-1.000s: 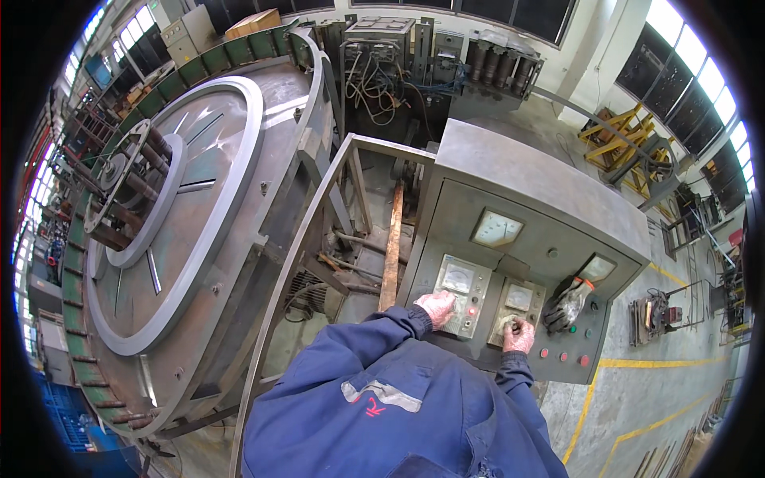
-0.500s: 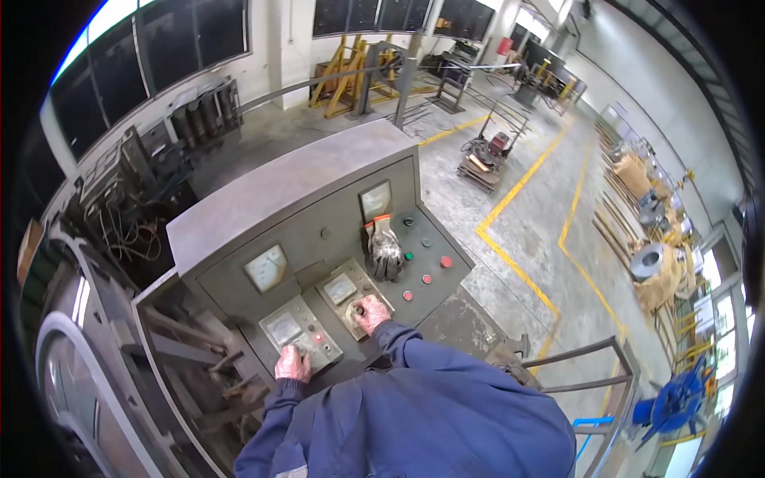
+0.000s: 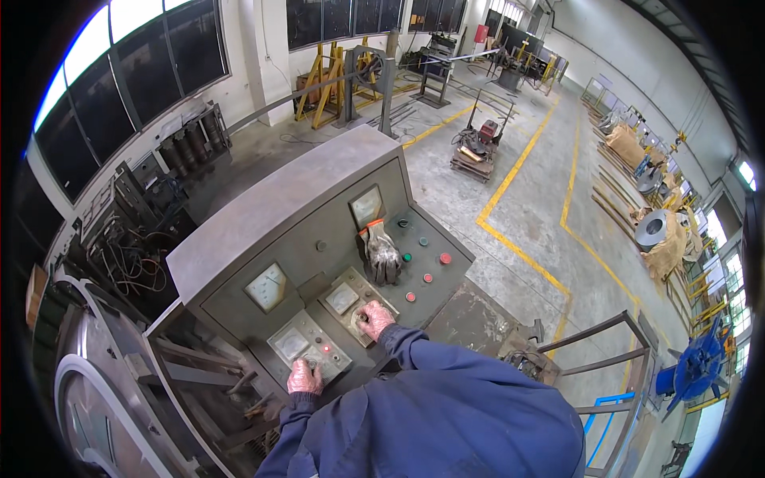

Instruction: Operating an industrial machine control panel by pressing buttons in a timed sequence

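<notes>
My right hand (image 3: 375,320) is closed around a control knob (image 3: 362,318) on the right-hand small meter box (image 3: 357,296). At the left-hand meter box (image 3: 323,344), which has a red light lit, my left hand (image 3: 305,378) rests with curled fingers at the lower edge, seemingly on a knob that they mostly hide. Both boxes sit on a grey sloping control console (image 3: 306,279). A soiled grey work glove (image 3: 381,253) with an orange cuff lies to the right, below a panel meter (image 3: 366,206). Red push buttons (image 3: 428,278) and a green button (image 3: 407,257) are beside it.
Another panel meter (image 3: 265,287) is on the console's upright face at left. A metal railing (image 3: 598,328) stands to my right. Beyond the console, a loaded cart (image 3: 478,151) stands near yellow floor lines (image 3: 516,182). Machinery with loose cables (image 3: 131,255) is at far left.
The view has shifted slightly, so the console appears a little turned. My right hand stays at its knob and my left hand stays at the left box.
</notes>
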Available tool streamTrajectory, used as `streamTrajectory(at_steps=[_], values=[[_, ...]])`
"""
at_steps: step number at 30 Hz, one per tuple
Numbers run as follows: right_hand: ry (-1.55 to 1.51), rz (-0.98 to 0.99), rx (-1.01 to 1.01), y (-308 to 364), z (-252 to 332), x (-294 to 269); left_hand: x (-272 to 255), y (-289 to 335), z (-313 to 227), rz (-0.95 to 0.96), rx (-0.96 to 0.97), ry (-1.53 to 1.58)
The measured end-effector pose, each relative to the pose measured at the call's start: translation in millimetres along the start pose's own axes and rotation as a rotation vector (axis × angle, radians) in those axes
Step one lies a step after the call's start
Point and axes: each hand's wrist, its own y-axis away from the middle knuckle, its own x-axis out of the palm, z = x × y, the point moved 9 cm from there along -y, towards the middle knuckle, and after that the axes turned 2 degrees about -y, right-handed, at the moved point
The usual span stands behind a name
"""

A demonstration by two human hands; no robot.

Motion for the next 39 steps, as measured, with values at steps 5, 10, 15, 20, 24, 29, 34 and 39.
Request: streamTrajectory(at_steps=[5, 10, 15, 20, 24, 29, 34, 39], values=[[-0.018, 0.01, 0.019, -1.4, -5.6, 3.2, 2.0, -1.1, 0.9, 0.029, -0.023, -0.003], [-0.008, 0.029, 0.016, -0.9, -4.7, 3.7, 1.4, -1.1, 0.7, 0.031, -0.03, 0.001], [0.0, 0.028, 0.013, 0.2, -2.5, 1.8, 1.3, -0.2, 1.0, 0.019, -0.015, 0.017], [0.006, 0.021, 0.002, 0.1, -0.7, 1.4, 1.3, -0.3, 1.0, 0.021, -0.021, -0.005], [0.005, 0.029, 0.009, -0.3, -1.9, 1.6, 1.2, -0.7, 0.0, 0.022, -0.016, -0.002], [-0.02, 0.034, 0.009, -0.4, -2.3, 1.6, 0.2, -1.0, -0.3, 0.033, -0.022, -0.003], [-0.023, 0.02, 0.007, 0.9, 0.6, -0.9, 0.0, -1.2, -0.4, 0.04, -0.039, 0.007], [-0.042, 0.027, 0.017, -0.5, -1.9, 0.6, 2.2, -1.1, 2.5, 0.047, -0.048, 0.01]])
